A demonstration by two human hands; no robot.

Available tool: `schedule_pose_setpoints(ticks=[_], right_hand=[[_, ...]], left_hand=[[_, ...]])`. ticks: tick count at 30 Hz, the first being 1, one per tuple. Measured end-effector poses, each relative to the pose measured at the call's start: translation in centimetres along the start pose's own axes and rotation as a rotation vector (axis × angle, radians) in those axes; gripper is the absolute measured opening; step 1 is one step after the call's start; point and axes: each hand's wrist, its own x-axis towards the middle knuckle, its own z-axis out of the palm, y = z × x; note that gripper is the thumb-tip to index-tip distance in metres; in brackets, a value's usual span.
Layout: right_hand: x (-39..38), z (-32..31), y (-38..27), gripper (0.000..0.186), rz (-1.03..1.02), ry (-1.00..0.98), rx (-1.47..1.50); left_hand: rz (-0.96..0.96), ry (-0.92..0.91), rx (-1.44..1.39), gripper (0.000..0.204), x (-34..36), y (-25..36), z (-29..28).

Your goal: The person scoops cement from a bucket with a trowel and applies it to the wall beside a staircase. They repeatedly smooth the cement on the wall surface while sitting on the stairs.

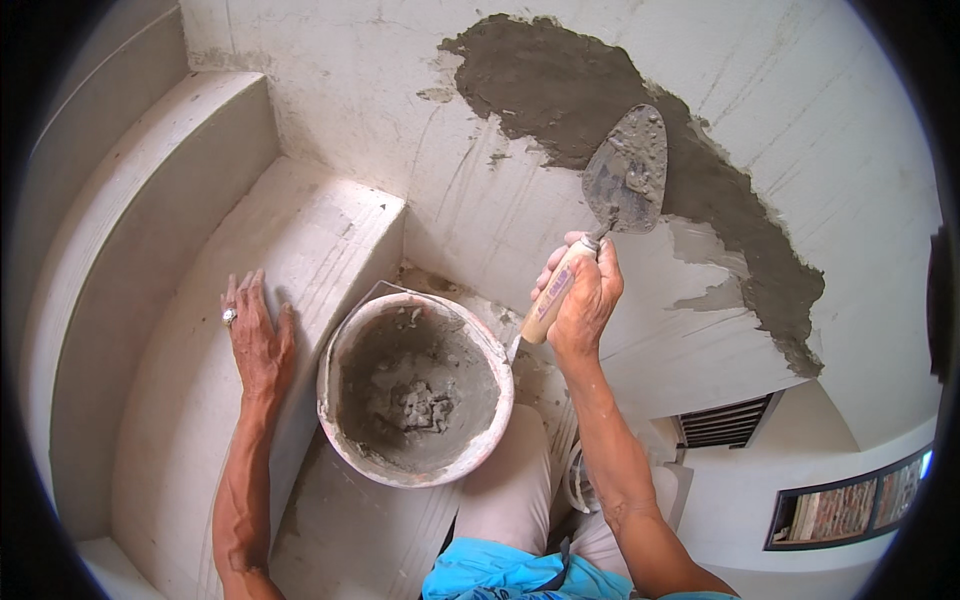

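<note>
My right hand (584,300) is closed around the pale wooden handle of a trowel (630,168). Its blade, smeared with wet mortar, is raised in front of the wall, overlapping a long patch of dark grey mortar (550,85). I cannot tell whether the blade touches the wall. My left hand (258,335), with a ring on one finger, lies flat on a pale step (330,225) with its fingers stretched out. Between my arms stands a round bucket (345,440) with a wire handle; mortar (425,395) coats its inside and lies lumpy at the bottom.
More curved steps (130,210) rise at the left. The pale wall (400,60) runs across the far side and bends down at the right. A dark slatted vent (722,420) and a dark-framed window (850,505) show at the lower right. My knees are beside the bucket.
</note>
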Motion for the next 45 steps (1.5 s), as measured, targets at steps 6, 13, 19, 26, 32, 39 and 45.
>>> schedule_pose_setpoints(ticks=[6, 13, 19, 26, 32, 39, 45], right_hand=[[1.3, 0.9, 0.1, 0.02, 0.082, -0.245, -0.175], [1.7, -2.7, 1.3, 0.02, 0.038, -0.104, -0.166], [-0.7, -5.0, 1.0, 0.022, 0.004, -0.019, -0.12], [1.4, -2.0, 1.6, 0.02, 0.122, -0.214, -0.234], [-0.9, -8.0, 2.0, 0.024, 0.015, 0.043, -0.118], [-1.8, -7.6, 0.9, 0.024, 0.06, -0.048, -0.16], [0.5, -7.8, 0.7, 0.023, 0.086, -0.098, -0.162]], left_hand=[[0.005, 0.012, -0.014, 0.055, 0.0, -0.1, 0.1], [-0.02, 0.005, -0.031, 0.054, -0.1, 0.4, 0.0], [-0.01, -0.013, -0.005, 0.054, 0.1, 0.4, -0.4], [-0.011, 0.001, -0.005, 0.052, 0.0, 0.5, -0.1], [0.002, 0.018, 0.015, 0.05, -0.1, -0.1, -0.1], [-0.017, -0.004, 0.005, 0.051, -0.1, 0.4, -0.1], [-0.016, -0.009, 0.018, 0.053, -0.1, -0.1, 0.2]])
